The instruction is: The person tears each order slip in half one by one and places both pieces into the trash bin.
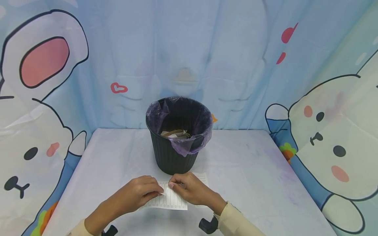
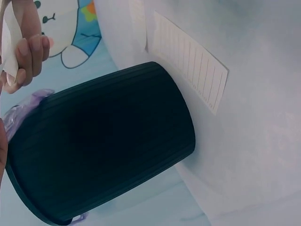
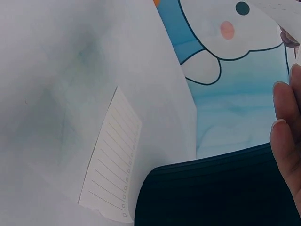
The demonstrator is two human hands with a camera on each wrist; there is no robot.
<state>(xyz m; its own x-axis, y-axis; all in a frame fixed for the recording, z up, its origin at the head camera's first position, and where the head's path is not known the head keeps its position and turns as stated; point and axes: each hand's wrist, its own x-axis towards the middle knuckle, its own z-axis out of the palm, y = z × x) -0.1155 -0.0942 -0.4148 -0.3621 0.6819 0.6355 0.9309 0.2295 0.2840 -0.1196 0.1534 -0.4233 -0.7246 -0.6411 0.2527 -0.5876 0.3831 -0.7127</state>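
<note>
White paper (image 2: 11, 42): pinched up between both hands, above the table (image 1: 251, 183), in front of the bin (image 1: 171, 157).
Left hand (image 1: 138, 193): thumb and fingertips together, clamped on the paper.
Right hand (image 1: 189, 188): thumb and index finger pinch it too.
Paper feel: we'd say very light, limp, creases and tears easily, probably not slippery.
Paper hold: we'd take it near an edge, thumb against fingertips, light pressure.
Lined slip (image 2: 193, 61): flat on the table near the bin; we can't tell if touching.
Purple liner (image 1: 186, 149): over the bin's rim, scraps (image 1: 174, 133) inside.
</note>
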